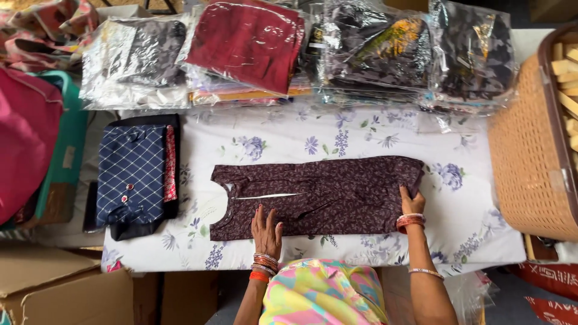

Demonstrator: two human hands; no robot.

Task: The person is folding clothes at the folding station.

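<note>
A dark maroon printed garment (325,192) lies folded lengthwise on a white flowered sheet (373,135), its neckline toward the left. My left hand (266,230) rests flat on its near edge, fingers spread, close to the neck end. My right hand (412,201) grips the garment's right end near the hem. Both wrists wear bangles.
A navy checked folded garment (132,174) lies to the left. Plastic-wrapped clothes, including a red one (247,42) and dark ones (385,51), are stacked along the far side. A tan woven basket (530,156) stands at right, cardboard boxes (54,289) at lower left, a pink bag (24,138) at far left.
</note>
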